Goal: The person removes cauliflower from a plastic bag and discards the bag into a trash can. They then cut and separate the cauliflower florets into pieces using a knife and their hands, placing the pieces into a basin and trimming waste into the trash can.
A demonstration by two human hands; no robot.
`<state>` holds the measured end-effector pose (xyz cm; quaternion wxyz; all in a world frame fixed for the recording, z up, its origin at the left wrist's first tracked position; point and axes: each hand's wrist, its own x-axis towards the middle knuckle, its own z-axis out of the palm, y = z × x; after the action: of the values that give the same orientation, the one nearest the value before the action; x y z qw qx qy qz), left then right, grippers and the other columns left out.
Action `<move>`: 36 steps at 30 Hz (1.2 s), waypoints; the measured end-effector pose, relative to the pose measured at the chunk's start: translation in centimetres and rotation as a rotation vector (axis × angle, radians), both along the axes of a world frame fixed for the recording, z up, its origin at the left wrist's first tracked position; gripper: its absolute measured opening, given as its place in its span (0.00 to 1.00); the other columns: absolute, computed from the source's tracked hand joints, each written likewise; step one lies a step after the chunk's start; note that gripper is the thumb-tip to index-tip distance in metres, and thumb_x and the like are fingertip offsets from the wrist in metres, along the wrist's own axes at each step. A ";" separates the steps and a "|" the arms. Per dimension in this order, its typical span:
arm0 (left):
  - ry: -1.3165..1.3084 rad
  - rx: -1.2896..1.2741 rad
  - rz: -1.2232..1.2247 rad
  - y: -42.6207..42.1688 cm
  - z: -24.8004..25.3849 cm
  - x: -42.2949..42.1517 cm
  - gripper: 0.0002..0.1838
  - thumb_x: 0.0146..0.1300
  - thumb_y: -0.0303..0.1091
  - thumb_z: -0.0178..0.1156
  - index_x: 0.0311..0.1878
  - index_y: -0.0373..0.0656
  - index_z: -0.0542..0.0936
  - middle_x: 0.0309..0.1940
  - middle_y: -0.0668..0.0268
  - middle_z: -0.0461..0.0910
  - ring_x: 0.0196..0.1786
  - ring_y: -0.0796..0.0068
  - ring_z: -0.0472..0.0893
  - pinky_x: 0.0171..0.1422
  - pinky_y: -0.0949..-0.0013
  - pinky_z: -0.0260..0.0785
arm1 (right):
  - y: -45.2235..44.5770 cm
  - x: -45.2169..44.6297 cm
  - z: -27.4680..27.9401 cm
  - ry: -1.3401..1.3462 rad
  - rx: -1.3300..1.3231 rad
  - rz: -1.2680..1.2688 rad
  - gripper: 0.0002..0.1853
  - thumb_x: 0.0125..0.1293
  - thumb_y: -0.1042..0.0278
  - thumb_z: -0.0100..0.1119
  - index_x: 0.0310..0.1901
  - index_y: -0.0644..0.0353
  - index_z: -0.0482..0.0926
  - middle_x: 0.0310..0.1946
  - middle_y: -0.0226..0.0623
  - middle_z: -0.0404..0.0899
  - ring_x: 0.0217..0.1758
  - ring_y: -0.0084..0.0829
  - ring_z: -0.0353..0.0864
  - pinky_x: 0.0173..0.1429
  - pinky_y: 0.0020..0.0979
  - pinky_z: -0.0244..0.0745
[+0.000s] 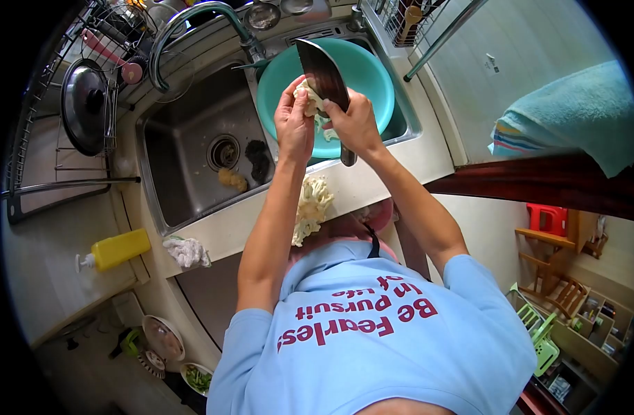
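Note:
Over a teal basin [372, 76] in the right-hand sink, my left hand [294, 124] is closed on a pale piece of cauliflower [307, 97]. My right hand [358, 124] grips a broad, dark-bladed kitchen knife [322, 75], its blade pointing up and away from me and lying against the cauliflower piece. Some pale cauliflower bits [330, 134] show inside the basin beneath my hands. A larger cauliflower portion [314, 207] rests at the counter's front edge, partly hidden by my left forearm.
To the left, the steel sink [185, 138] holds a tan scrubber [232, 180] and a dark one [257, 159] near its drain. A curved faucet [166, 52] arches above it. A yellow pump bottle [122, 250] and a crumpled cloth [187, 252] lie left. A blue towel [573, 111] hangs right.

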<state>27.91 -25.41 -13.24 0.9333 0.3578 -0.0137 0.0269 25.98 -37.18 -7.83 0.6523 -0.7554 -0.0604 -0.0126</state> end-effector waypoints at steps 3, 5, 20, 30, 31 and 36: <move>0.044 -0.063 -0.058 1.0 0.1 0.4 0.14 0.71 0.31 0.50 0.57 0.37 0.72 0.54 0.57 0.75 0.55 0.70 0.77 0.60 0.65 0.71 | -0.7 1.1 -1.2 0.084 0.309 0.008 0.09 0.62 0.75 0.54 0.41 0.71 0.78 0.30 0.39 0.82 0.28 0.27 0.82 0.27 0.27 0.83; 0.102 -0.145 -0.077 1.7 0.4 0.7 0.14 0.71 0.30 0.49 0.57 0.37 0.72 0.57 0.55 0.74 0.57 0.68 0.76 0.62 0.62 0.70 | -1.7 1.6 -1.2 0.218 0.501 0.000 0.09 0.61 0.77 0.57 0.42 0.70 0.78 0.34 0.39 0.82 0.30 0.28 0.83 0.28 0.29 0.85; 0.262 0.270 -0.023 2.1 0.9 3.3 0.15 0.65 0.27 0.57 0.54 0.37 0.70 0.47 0.55 0.76 0.43 0.66 0.82 0.44 0.63 0.82 | -4.3 2.2 -2.1 0.350 0.716 -0.041 0.09 0.62 0.76 0.59 0.44 0.64 0.78 0.37 0.35 0.81 0.34 0.28 0.83 0.34 0.34 0.85; 0.125 0.301 -0.124 2.8 1.1 2.7 0.14 0.60 0.29 0.66 0.47 0.36 0.78 0.38 0.62 0.82 0.38 0.75 0.83 0.45 0.73 0.80 | -4.9 1.1 -1.1 0.536 0.831 -0.003 0.05 0.61 0.75 0.60 0.38 0.65 0.78 0.34 0.38 0.81 0.34 0.32 0.83 0.33 0.37 0.86; 0.125 0.301 -0.123 3.4 1.2 2.8 0.14 0.60 0.29 0.66 0.47 0.36 0.78 0.38 0.62 0.82 0.38 0.75 0.83 0.45 0.73 0.80 | -5.2 0.5 0.1 0.403 0.724 -0.026 0.06 0.61 0.75 0.59 0.39 0.67 0.78 0.34 0.37 0.81 0.32 0.30 0.83 0.32 0.34 0.85; 0.123 0.379 -0.097 3.6 2.1 2.8 0.14 0.60 0.29 0.65 0.47 0.34 0.79 0.40 0.62 0.81 0.40 0.74 0.82 0.47 0.71 0.78 | -4.8 -0.4 1.4 -0.033 0.035 0.030 0.12 0.65 0.72 0.56 0.45 0.73 0.76 0.31 0.35 0.80 0.26 0.23 0.79 0.30 0.25 0.79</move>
<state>30.72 -21.84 -11.19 0.8487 0.5267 0.0213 -0.0432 25.55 -41.95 -6.39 0.6645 -0.7425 -0.0823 -0.0162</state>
